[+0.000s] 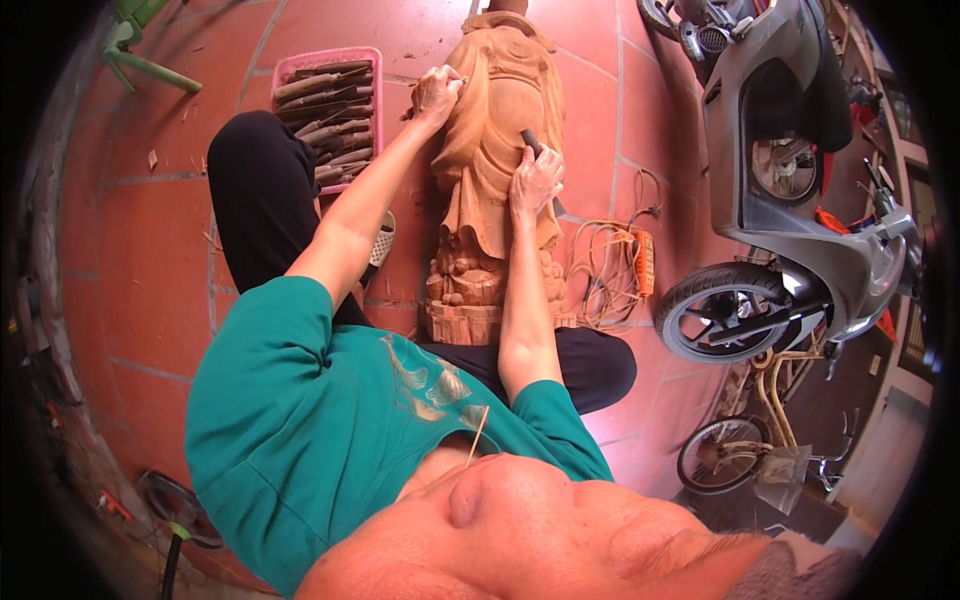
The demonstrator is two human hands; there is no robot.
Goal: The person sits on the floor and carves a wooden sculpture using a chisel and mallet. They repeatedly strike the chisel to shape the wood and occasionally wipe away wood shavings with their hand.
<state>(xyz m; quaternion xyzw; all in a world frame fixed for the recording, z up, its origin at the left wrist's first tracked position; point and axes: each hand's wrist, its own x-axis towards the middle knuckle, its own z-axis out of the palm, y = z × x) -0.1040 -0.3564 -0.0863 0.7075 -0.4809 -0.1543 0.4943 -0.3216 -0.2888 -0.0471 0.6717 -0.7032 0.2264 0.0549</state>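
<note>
A carved wooden statue (510, 130) of a robed figure lies on the tiled floor between my legs, its base nearest me and its top at the upper edge. My right hand (537, 182) is closed round a dark rod-like piece (530, 140) resting against the statue's belly; its kind is unclear. The rod's rounded end sticks out above my fingers. My left hand (437, 93) is curled at the statue's left edge, near its arm. A small dark bit shows beside that hand, but what its fingers hold is hidden.
Left of the statue stands a pink plastic basket (377, 100) full of wood-handled tools (335, 100). An orange power strip (644, 262) with a coiled cord (600, 270) lies to the right. Beyond are a grey motor scooter (745, 200) and a bicycle (725, 453). A green chair (150, 68) is far left.
</note>
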